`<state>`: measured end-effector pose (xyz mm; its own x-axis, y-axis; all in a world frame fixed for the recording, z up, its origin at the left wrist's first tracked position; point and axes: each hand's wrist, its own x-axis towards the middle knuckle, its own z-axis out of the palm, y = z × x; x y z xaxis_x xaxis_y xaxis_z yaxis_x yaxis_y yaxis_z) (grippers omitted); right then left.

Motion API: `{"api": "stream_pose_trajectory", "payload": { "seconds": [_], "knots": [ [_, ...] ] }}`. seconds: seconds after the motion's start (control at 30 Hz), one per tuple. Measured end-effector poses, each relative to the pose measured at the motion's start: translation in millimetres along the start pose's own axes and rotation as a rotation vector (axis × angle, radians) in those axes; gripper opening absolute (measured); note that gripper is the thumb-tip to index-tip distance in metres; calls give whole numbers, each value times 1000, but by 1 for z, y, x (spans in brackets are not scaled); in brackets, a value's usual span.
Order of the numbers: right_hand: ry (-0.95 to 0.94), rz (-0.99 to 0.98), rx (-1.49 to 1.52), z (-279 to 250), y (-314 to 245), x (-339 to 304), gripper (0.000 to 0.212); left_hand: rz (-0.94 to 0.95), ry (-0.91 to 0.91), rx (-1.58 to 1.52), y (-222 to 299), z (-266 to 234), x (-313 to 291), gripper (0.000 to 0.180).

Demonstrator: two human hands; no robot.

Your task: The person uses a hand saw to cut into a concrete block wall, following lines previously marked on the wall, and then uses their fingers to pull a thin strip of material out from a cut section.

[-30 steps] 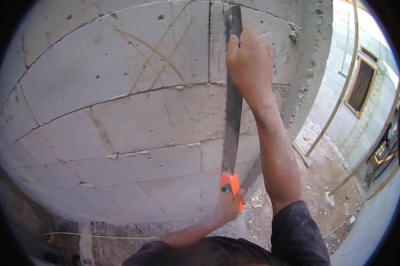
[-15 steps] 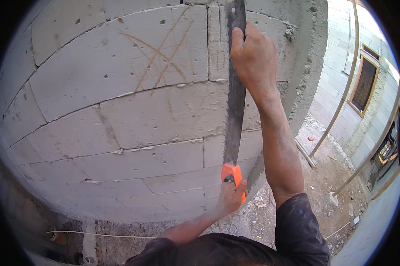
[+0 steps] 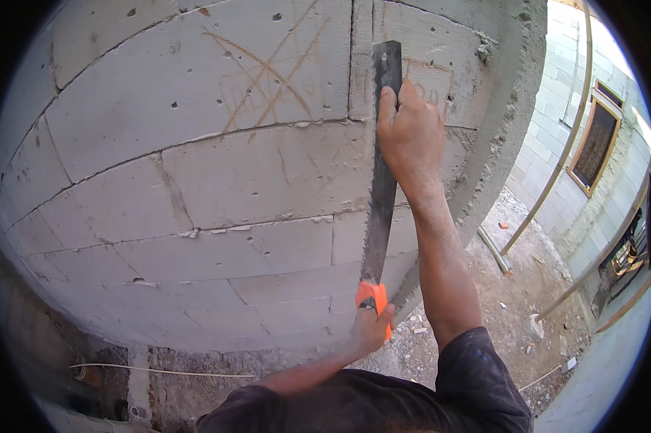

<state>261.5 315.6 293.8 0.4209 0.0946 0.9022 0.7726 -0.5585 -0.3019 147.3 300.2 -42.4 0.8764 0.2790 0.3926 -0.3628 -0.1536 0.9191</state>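
Observation:
A long hand saw stands nearly upright against the grey block wall, its toothed edge on the left and its tip at the top. Low down, my left hand is wrapped round its orange handle. Higher up, my right hand grips the blade a little below the tip, thumb on the flat face and fingers curled over the back edge. Brown crossed pencil-like lines mark the block left of the blade. Whether the teeth touch the wall I cannot tell.
A rough plastered column edge runs down right of the saw. Beyond it, slanting poles rise from rubble-strewn ground, before another block wall with a framed window. A pale thin cord lies low at the left.
The saw and both hands have slid downward along the wall, bringing the blade's tip into sight. My grip on the handle and blade is the same. The view has shifted slightly.

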Motion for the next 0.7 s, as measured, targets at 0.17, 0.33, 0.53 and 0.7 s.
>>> {"api": "stream_pose_trajectory", "payload": {
  "seconds": [0.17,0.33,0.53,0.7],
  "knots": [
    [181,-119,44,-32,-10,35,27,192,-36,97,39,0,23,54],
    [252,-205,-54,-16,-16,95,31,42,-67,-3,89,-2,61,55],
    [132,-95,-39,1,-10,61,29,-15,-59,10,55,-10,43,56],
    [58,-29,-1,9,2,3,23,-50,-39,72,5,-10,4,53]
  ]
}}
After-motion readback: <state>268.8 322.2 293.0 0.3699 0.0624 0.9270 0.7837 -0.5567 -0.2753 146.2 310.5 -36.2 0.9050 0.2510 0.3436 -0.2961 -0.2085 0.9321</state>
